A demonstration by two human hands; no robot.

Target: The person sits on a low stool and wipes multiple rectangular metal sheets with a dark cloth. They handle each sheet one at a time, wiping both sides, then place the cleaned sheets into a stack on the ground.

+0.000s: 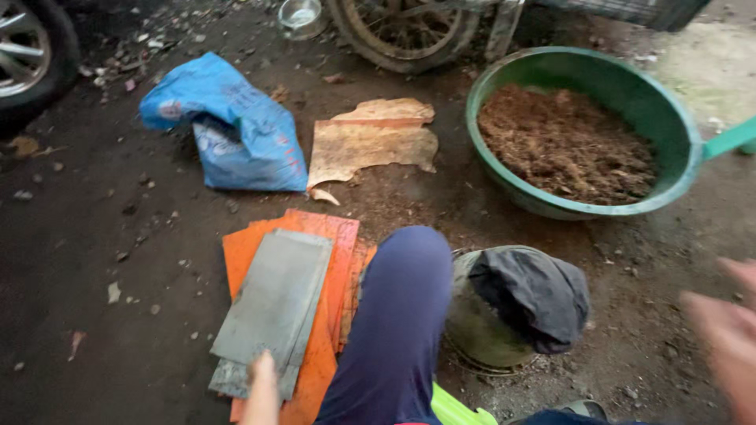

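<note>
Near the bottom of the frame, the left hand (262, 389) touched the low end of a stack of grey flat sheets (273, 308). The sheets lay on some orange boards (331, 236) on the dark dirt ground. A leg in blue trousers (398, 323) ran up the middle bottom of the frame. At the right edge, the right hand (728, 334) was blurry, with fingers spread and holding nothing. A dark cloth (531, 293) lay over a round pot (476, 330) beside the leg. In the upper right sat a big green bowl (677, 118) full of brown crumbly stuff (563, 142). A blue bag (232, 126) lay in the upper left, next to a torn brown piece of board (370, 142).
</note>
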